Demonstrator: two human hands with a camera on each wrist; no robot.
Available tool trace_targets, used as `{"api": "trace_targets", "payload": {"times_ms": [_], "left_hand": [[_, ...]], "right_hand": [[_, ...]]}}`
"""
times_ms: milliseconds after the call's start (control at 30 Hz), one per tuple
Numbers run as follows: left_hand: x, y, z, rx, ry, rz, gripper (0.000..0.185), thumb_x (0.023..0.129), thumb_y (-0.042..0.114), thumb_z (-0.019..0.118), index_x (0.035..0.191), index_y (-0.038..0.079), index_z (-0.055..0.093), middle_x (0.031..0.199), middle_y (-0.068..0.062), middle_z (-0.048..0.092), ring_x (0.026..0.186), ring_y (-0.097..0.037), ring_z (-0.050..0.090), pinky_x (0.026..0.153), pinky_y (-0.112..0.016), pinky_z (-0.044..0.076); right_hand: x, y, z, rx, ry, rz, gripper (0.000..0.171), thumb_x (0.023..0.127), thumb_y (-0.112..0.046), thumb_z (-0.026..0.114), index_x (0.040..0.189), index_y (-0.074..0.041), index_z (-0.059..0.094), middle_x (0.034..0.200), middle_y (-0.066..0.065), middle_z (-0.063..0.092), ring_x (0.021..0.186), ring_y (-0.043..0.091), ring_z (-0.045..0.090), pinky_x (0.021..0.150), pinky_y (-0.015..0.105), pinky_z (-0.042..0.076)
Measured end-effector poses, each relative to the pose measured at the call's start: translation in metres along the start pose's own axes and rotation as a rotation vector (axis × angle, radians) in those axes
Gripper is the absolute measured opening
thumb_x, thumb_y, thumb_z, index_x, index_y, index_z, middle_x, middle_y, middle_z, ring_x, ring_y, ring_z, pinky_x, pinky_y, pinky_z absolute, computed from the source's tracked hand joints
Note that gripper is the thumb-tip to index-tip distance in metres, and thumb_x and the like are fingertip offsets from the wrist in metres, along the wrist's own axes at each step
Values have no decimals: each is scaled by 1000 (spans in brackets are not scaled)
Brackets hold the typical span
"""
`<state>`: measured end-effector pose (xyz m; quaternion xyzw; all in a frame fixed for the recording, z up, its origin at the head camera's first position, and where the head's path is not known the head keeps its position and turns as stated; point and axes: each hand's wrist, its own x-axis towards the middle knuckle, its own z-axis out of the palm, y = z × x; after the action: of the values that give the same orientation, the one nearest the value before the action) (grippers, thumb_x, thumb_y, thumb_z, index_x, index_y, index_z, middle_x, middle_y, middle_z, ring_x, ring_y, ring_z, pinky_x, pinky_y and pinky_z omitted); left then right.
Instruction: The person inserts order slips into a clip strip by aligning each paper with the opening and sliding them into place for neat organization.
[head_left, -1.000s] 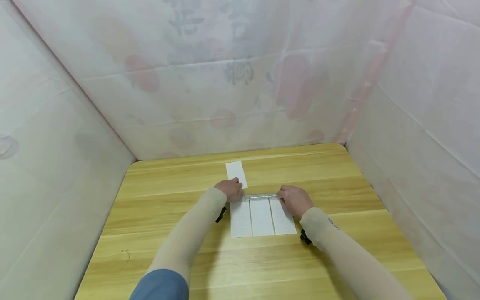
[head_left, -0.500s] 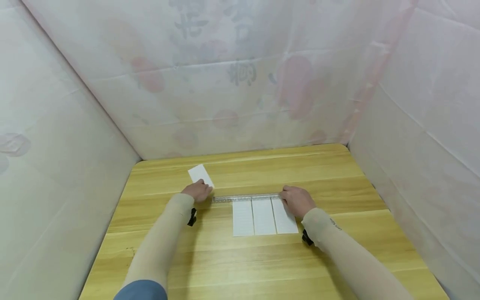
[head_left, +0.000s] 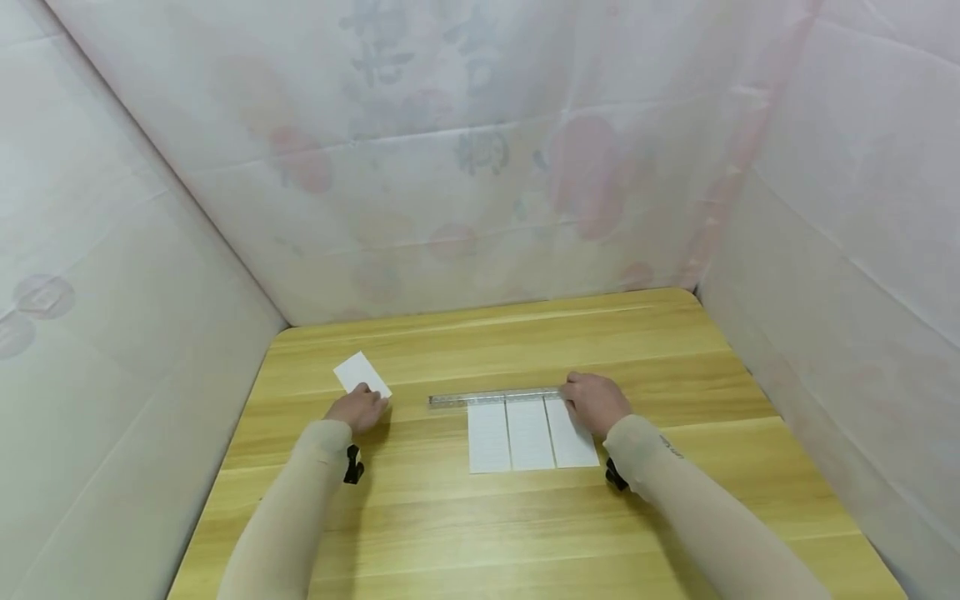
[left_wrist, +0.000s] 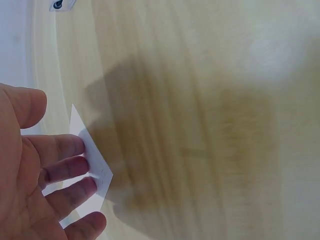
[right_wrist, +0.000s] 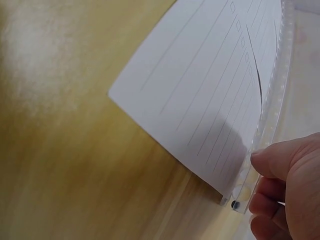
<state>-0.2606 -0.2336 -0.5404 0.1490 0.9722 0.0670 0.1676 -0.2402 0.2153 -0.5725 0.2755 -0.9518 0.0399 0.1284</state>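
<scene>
At the left of the table my left hand (head_left: 358,408) holds a small white card (head_left: 360,373), which sticks out past the fingers. In the left wrist view, fingertips lie against the card (left_wrist: 102,175), and a shadow falls on the wood beyond. My right hand (head_left: 597,404) pinches the right end of a clear plastic ruler (head_left: 465,399). Along the ruler's near side, three white cards stand in a row: left card (head_left: 489,437), middle card (head_left: 530,435) and right card (head_left: 572,442). Printed lines and small diamond shapes show on the cards in the right wrist view.
The wooden table (head_left: 450,533) has rounded back corners. Pale printed sheets hang behind it as a back wall (head_left: 420,183) and at both sides. Part of the ruler's left end reaches past the left card.
My left hand has moved left, away from the ruler's left end, carrying the white card with it. My right hand, the ruler and the row of cards have stayed in place.
</scene>
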Motion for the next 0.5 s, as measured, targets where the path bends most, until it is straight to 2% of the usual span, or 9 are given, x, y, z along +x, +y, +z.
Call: {"api": "trace_targets", "payload": {"times_ms": [167,300,500], "left_hand": [[-3,4,1,62,33,64,39,104,20,32,120,-3,59,118,-21,55,111,-35,49,92,-50,44],[-1,6,0,30,52,28,40,104,23,35,118,-3,61,117,-20,54,110,-33,50,92,-49,44],[4,4,-5,15,41,-15,44,104,29,37,120,-3,63,117,-19,54,106,-32,54,92,-49,45]], "right_hand": [[2,2,-1,-5,8,11,4,82,-9,72,84,-11,72,81,0,57,67,14,55,61,31,50],[2,2,-2,12,5,20,5,82,-8,71,80,-12,70,77,-1,55,63,12,51,58,30,48],[5,1,-3,12,2,41,1,83,-11,71,82,-10,71,80,-1,57,66,14,57,60,31,51]]}}
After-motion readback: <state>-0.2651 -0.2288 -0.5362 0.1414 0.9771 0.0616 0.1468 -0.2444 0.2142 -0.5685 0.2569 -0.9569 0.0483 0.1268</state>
